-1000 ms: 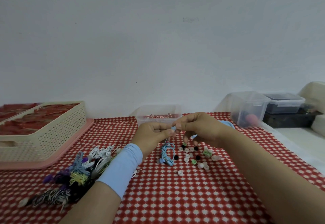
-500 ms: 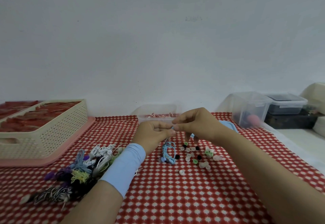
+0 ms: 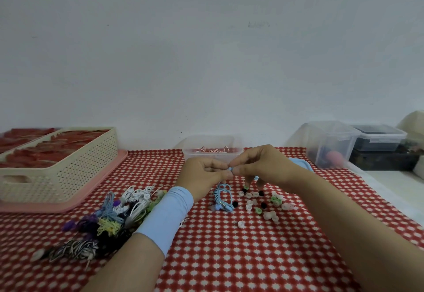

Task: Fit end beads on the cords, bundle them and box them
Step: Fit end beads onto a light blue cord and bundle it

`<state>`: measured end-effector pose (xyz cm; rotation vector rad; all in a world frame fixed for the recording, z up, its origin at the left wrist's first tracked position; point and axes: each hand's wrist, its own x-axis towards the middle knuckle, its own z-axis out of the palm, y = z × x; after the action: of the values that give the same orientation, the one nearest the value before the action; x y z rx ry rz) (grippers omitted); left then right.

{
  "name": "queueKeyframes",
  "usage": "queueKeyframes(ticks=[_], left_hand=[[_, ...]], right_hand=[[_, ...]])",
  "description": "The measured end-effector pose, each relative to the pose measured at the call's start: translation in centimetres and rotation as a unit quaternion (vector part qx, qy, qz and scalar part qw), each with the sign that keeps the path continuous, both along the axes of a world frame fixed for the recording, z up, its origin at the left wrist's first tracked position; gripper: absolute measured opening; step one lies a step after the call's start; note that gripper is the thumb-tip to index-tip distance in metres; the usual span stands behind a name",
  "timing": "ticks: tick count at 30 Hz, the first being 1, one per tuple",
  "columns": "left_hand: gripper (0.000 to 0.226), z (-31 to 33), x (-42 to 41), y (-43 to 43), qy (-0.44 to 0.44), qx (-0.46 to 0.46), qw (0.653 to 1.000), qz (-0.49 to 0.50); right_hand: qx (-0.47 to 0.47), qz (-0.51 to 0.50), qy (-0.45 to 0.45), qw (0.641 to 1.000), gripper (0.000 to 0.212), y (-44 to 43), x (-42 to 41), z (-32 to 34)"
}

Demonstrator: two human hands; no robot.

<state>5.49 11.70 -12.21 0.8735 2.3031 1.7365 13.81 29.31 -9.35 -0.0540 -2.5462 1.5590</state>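
Head view: blue cord (image 3: 223, 196) hangs to the cloth, its end pinched between left hand (image 3: 203, 178) and right hand (image 3: 261, 169), fingertips closed on it. Bead itself too small to confirm. Push straight; spare beads (image 3: 263, 202) lie just beside.

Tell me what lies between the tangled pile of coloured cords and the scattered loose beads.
Head view: the left forearm's pale blue sleeve and the coiled blue cord.

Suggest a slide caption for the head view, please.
Both hands, left and right, pinch a blue cord end above scattered beads.
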Motion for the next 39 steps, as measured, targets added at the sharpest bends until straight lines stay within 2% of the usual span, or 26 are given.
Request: queueKeyframes(ticks=[3, 7, 12, 17, 20, 24, 28, 30, 34, 39], left_hand=[[0.017, -0.04, 0.01, -0.08, -0.013, 0.015, 1.000, -0.009], [0.017, -0.01, -0.11, -0.08, -0.023, 0.030, 0.999, -0.022], [0.016, 0.19, 0.03, -0.13, -0.034, 0.015, 0.997, -0.064], [0.011, 0.24, 0.11, -0.30, -0.038, 0.028, 0.996, -0.080], [0.011, 0.14, 0.26, -0.32, -0.070, 0.062, 0.991, -0.091], [0.032, 0.02, 0.09, -0.38, -0.087, 0.082, 0.987, -0.111], [0.008, 0.01, 0.04, -0.43, -0.086, 0.076, 0.987, -0.116], [0.008, -0.02, 0.06, -0.42, -0.089, 0.078, 0.986, -0.119], [0.030, 0.17, 0.35, -0.37, -0.106, 0.099, 0.980, -0.138], [0.020, 0.06, 0.15, -0.40, -0.108, 0.092, 0.982, -0.124]], right_hand=[[-0.034, 0.010, -0.017, 0.999, 0.013, 0.11, 0.20, 0.10], [-0.139, 0.033, -0.060, 0.988, 0.023, 0.45, 0.47, 0.18], [-0.175, 0.054, -0.085, 0.979, 0.030, 0.53, 0.45, 0.04], [-0.172, 0.037, -0.083, 0.981, 0.041, 0.03, 0.14, -0.05], [-0.183, 0.042, -0.079, 0.979, 0.043, -0.08, 0.25, 0.05], [-0.213, 0.046, -0.083, 0.973, 0.034, -0.12, 0.29, 0.07], [-0.209, 0.043, -0.101, 0.972, 0.029, -0.37, 0.23, 0.13], [-0.205, 0.042, -0.100, 0.973, 0.032, -0.35, 0.30, 0.21], [-0.211, 0.053, -0.087, 0.972, 0.028, -0.22, 0.53, 0.32], [-0.192, 0.037, -0.091, 0.976, 0.030, -0.42, 0.25, 0.20]])
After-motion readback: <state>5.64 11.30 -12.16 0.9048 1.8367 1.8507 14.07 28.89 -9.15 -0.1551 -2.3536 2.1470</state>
